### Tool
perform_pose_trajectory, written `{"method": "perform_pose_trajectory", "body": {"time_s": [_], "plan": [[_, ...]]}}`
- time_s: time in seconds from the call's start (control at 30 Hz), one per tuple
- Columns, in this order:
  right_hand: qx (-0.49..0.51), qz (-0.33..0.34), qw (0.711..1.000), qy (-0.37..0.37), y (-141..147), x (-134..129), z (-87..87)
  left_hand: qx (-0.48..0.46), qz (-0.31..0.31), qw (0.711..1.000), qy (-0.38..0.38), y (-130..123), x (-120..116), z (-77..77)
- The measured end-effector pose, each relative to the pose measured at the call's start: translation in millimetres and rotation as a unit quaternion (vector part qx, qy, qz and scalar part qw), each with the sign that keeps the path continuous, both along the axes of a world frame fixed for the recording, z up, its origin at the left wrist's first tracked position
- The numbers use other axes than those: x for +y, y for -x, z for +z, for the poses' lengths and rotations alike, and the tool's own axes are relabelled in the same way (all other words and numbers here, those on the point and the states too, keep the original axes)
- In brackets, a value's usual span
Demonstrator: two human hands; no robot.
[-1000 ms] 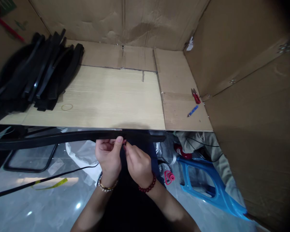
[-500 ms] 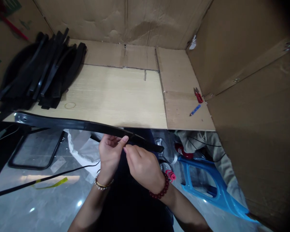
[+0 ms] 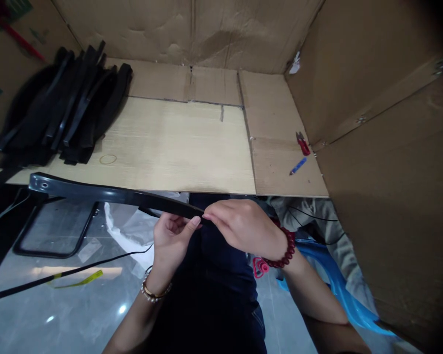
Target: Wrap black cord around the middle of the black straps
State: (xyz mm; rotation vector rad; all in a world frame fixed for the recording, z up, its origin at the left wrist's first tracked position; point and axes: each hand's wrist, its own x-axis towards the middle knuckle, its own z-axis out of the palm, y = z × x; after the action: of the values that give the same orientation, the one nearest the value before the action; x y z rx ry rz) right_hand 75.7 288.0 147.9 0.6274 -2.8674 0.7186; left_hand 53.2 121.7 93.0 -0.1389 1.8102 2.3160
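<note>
A long, curved black strip (image 3: 114,195) with a hole near its left end lies across the front edge of the work surface. My left hand (image 3: 173,236) is closed on it from below, thumb on its near side. Just to the right, my right hand (image 3: 243,228) pinches the strip's right part, its fingertips close to my left thumb. The far right end of the strip is hidden behind my right hand.
A pile of black strips (image 3: 70,108) lies at the back left, with a rubber band (image 3: 108,159) near it. Red snips (image 3: 302,144) and a blue pen-like item (image 3: 298,166) lie at right. Cardboard walls (image 3: 387,147) surround the surface. Below right is a blue plastic frame (image 3: 335,280).
My right hand has moved right and up, from below the strip onto its right part. The strip has shifted slightly right, and my left hand has moved little.
</note>
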Motion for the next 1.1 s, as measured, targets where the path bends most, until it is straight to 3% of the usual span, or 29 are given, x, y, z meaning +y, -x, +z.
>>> {"method": "perform_pose_trajectory", "body": {"time_s": [0.37, 0.6, 0.77, 0.9, 1.1], "plan": [[0.015, 0.04, 0.999, 0.005, 6.7, 22.5, 12.0, -0.046, -0.051, 0.998, -0.004, -7.8, -12.4, 16.0], [-0.074, 0.052, 0.994, -0.055, 8.2, 38.9, 28.8, -0.024, -0.065, 0.997, 0.027, -9.9, -13.0, 19.3], [-0.066, 0.062, 0.994, -0.065, 7.2, 42.2, 38.5, -0.025, -0.11, 0.994, 0.015, -10.2, -16.7, 24.6], [-0.04, 0.069, 0.996, 0.028, 11.8, 41.5, 24.1, -0.067, -0.133, 0.988, -0.037, -7.3, -23.2, 28.1], [-0.04, 0.056, 0.976, 0.208, 8.1, 28.2, -20.7, -0.117, -0.109, 0.982, -0.103, 0.0, -24.5, 28.6]]}}
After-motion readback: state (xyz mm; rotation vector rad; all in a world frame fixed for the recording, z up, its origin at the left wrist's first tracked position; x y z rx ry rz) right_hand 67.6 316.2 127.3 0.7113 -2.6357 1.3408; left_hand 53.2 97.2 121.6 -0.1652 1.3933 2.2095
